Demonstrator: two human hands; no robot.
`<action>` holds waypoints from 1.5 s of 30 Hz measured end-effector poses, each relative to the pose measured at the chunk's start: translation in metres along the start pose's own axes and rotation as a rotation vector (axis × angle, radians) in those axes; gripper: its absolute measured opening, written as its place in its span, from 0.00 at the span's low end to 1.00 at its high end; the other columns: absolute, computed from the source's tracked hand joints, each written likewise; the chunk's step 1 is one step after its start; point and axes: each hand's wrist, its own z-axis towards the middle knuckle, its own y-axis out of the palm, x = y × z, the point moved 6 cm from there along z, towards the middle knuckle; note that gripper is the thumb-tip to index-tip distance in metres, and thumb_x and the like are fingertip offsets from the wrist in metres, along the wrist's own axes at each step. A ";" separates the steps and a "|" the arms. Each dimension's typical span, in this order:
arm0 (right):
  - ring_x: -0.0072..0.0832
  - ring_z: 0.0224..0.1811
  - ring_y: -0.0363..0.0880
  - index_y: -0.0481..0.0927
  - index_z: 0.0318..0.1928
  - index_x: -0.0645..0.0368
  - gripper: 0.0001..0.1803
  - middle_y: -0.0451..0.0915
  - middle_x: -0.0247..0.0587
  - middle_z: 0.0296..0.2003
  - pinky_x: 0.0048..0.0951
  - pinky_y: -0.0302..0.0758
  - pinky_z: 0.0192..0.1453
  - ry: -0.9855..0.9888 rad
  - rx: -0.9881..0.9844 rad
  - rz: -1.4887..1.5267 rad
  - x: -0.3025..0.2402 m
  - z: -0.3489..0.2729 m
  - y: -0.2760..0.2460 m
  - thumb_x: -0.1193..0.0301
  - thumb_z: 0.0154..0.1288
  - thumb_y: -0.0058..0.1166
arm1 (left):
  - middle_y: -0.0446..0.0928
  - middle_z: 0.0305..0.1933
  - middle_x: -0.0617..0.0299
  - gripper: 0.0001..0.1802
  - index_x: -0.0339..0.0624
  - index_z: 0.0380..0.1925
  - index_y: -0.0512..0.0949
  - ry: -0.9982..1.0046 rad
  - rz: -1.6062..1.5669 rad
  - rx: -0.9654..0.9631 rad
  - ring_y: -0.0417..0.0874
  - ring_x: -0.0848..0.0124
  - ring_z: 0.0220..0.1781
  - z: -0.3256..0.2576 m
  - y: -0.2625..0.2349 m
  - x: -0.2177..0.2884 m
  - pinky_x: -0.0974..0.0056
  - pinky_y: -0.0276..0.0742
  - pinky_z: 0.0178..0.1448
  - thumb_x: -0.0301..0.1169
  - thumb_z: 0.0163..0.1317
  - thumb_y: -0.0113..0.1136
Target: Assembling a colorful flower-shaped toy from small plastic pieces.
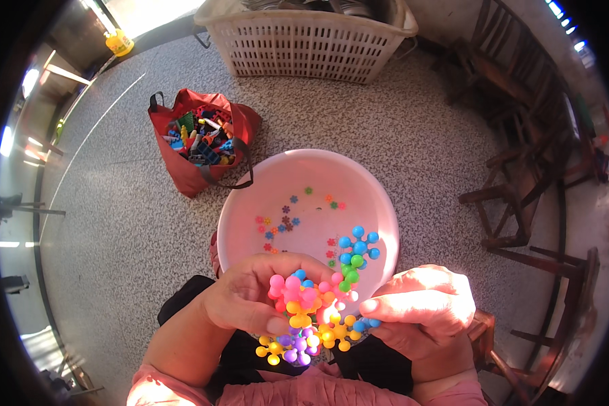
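Observation:
A bunch of joined plastic ball-knobbed building pieces (301, 308) in pink, orange, yellow, purple, green and blue sits in my left hand (243, 298), with fingers and thumb closed round its left side. From its upper right, a green piece (349, 276) leads up to a blue knobbed piece (360, 247). At the lower right, my right hand (423, 308) pinches a small blue knobbed piece (364, 325) between thumb and fingers, against the yellow part of the bunch. Both hands are over the near rim of a pink basin (240, 193). Small colourful flower shapes dot its bottom; whether printed or loose, I cannot tell.
Beyond the basin to the left stands a red bag (181, 162) filled with mixed toy bricks (206, 142). A white slatted plastic basket (311, 51) is at the far side. Wooden chairs (511, 193) line the right. A yellow container (119, 42) stands far left on the speckled floor.

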 end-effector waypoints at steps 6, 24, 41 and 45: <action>0.27 0.25 0.79 0.78 0.36 0.58 0.15 0.80 0.39 0.27 0.24 0.75 0.29 0.013 -0.002 -0.053 0.004 -0.002 0.001 0.78 0.43 0.62 | 0.63 0.53 0.56 0.54 0.32 0.59 0.51 0.004 -0.046 0.061 0.69 0.67 0.54 0.003 0.009 0.000 0.64 0.67 0.55 0.29 0.30 0.73; 0.24 0.26 0.77 0.80 0.36 0.55 0.15 0.79 0.33 0.27 0.22 0.75 0.30 0.073 0.017 -0.156 0.003 -0.002 0.010 0.77 0.42 0.63 | 0.66 0.48 0.60 0.38 0.37 0.54 0.57 0.313 0.626 0.110 0.68 0.75 0.50 -0.004 0.014 0.013 0.68 0.66 0.53 0.22 0.43 0.68; 0.24 0.20 0.75 0.80 0.38 0.57 0.17 0.77 0.33 0.21 0.22 0.73 0.25 0.028 -0.009 -0.152 0.007 0.004 0.014 0.79 0.42 0.62 | 0.66 0.45 0.60 0.34 0.35 0.48 0.60 0.249 0.405 0.183 0.69 0.74 0.47 -0.005 0.007 0.005 0.68 0.66 0.51 0.25 0.41 0.69; 0.25 0.21 0.76 0.80 0.38 0.57 0.17 0.78 0.35 0.22 0.23 0.74 0.24 0.046 -0.074 -0.135 0.008 0.004 0.016 0.78 0.42 0.62 | 0.63 0.47 0.63 0.34 0.38 0.52 0.56 0.214 0.424 0.063 0.67 0.76 0.48 -0.004 0.011 0.003 0.70 0.66 0.50 0.18 0.46 0.63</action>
